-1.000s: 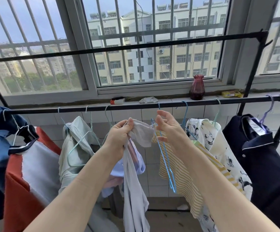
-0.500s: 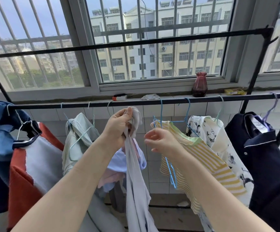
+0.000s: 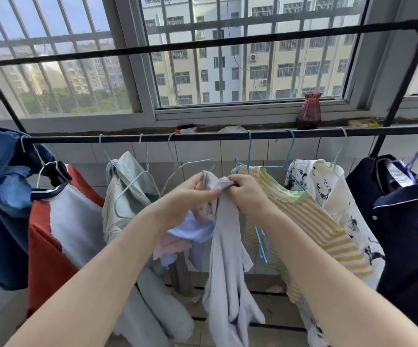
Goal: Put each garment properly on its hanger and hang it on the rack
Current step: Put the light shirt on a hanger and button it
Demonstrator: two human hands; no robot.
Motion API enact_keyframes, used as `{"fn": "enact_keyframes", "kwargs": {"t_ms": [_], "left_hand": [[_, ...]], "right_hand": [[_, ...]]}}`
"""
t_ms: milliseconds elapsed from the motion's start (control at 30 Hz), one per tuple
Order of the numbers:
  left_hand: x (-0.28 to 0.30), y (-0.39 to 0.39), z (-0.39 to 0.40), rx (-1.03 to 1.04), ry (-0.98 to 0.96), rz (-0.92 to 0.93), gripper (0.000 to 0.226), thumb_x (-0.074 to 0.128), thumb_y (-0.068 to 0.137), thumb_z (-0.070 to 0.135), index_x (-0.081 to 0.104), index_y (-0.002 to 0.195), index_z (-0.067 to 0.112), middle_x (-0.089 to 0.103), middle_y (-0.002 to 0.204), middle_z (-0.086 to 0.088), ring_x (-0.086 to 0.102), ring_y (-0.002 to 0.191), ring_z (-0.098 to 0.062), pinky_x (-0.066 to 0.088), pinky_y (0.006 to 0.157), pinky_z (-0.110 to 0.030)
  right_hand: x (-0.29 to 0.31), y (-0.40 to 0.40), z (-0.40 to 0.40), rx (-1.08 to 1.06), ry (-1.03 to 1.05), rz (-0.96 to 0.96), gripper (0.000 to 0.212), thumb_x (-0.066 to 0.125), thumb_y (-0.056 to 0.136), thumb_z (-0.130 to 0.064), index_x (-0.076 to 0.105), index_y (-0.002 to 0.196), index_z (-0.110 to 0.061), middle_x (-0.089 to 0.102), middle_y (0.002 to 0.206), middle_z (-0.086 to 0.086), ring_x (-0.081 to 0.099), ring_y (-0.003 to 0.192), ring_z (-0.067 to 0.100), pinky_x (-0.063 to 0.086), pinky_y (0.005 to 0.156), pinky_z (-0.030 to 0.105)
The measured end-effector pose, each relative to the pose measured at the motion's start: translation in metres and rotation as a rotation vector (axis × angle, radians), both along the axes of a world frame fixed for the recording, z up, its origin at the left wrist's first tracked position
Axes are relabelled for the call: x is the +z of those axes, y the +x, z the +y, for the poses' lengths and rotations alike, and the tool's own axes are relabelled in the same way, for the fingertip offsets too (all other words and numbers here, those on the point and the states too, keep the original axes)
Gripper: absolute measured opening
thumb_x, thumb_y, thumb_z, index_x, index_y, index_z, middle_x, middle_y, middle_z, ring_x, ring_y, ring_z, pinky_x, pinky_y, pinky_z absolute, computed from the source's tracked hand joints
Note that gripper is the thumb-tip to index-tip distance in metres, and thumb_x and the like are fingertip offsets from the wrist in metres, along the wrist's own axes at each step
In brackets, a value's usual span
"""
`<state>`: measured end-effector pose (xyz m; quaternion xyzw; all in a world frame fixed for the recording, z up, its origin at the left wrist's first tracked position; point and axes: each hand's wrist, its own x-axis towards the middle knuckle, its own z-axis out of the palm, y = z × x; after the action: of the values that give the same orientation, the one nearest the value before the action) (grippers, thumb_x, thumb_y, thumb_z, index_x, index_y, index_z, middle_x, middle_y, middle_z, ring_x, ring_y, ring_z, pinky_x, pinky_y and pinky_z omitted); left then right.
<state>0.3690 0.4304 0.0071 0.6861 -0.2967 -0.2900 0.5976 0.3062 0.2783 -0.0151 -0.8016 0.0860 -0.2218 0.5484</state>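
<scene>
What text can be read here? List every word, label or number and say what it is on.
None can be read.
White neck label inside the navy shirt: print too blurred.
Yellow packet on the window sill: markings too small.
White-and-red item on the sill behind the rack rail: no legible text.

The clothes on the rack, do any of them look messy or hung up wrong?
Yes. The pale green garment is bunched up and tangled in its hanger, not spread over it. Beside it, an empty hanger hangs tilted on the rail. Both hands grip a crumpled grey garment, not yet on any hanger.
</scene>
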Motion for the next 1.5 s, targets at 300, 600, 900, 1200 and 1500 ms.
{"fn": "enact_keyframes", "kwargs": {"t_ms": [300, 600, 900, 1200, 1500], "left_hand": [[-0.016, -0.015, -0.011, 0.29, 0.146, -0.094, 0.007, 0.059, 0.095, 0.002, 0.062, 0.1, 0.003, 0.061, 0.091, -0.015, 0.059, 0.075, -0.022, 0.052, 0.067, -0.032], [0.001, 0.004, -0.007, 0.408, -0.105, 0.02, 0.019, 0.056, 0.098, 0.017, 0.065, 0.112, 0.006, 0.067, 0.107, -0.018, 0.063, 0.101, -0.034, 0.049, 0.088, -0.048], [-0.017, 0.012, 0.006, 0.413, -0.136, -0.104, 0.023, 0.053, 0.101, 0.026, 0.073, 0.089, 0.029, 0.069, 0.1, 0.006, 0.06, 0.095, -0.01, 0.046, 0.091, -0.026], [-0.004, 0.021, 0.0, 0.426, -0.244, 0.099, 0.025, 0.057, 0.098, 0.031, 0.069, 0.107, 0.011, 0.069, 0.108, -0.018, 0.063, 0.109, -0.038, 0.045, 0.105, -0.053], [0.006, 0.023, 0.003, 0.428, -0.244, 0.037, 0.015, 0.054, 0.1, 0.026, 0.067, 0.095, 0.018, 0.066, 0.091, -0.006, 0.061, 0.089, -0.023, 0.05, 0.092, -0.042]], "right_hand": [[0.026, 0.0, 0.002, 0.03, 0.137, -0.018, 0.016, 0.059, 0.089, 0.001, 0.061, 0.103, -0.003, 0.061, 0.087, 0.005, 0.057, 0.076, 0.015, 0.05, 0.063, 0.029], [-0.041, -0.029, 0.001, 0.234, -0.042, 0.375, 0.025, 0.073, 0.072, -0.017, 0.068, 0.093, -0.004, 0.071, 0.086, 0.008, 0.061, 0.081, 0.013, 0.052, 0.074, 0.038], [-0.005, -0.027, -0.016, 0.009, 0.407, 0.207, 0.025, 0.039, 0.093, 0.006, 0.06, 0.105, 0.001, 0.057, 0.084, 0.013, 0.058, 0.067, 0.02, 0.055, 0.046, 0.028], [-0.035, -0.018, 0.004, -0.03, -0.154, 0.151, 0.023, 0.07, 0.078, -0.01, 0.067, 0.1, -0.014, 0.064, 0.091, 0.006, 0.055, 0.076, 0.011, 0.043, 0.067, 0.021], [-0.042, -0.009, 0.021, -0.008, 0.08, 0.028, 0.045, 0.06, 0.091, -0.008, 0.036, 0.055, -0.02, 0.03, 0.058, -0.009, 0.025, 0.056, 0.006, 0.021, 0.052, 0.029]]}}
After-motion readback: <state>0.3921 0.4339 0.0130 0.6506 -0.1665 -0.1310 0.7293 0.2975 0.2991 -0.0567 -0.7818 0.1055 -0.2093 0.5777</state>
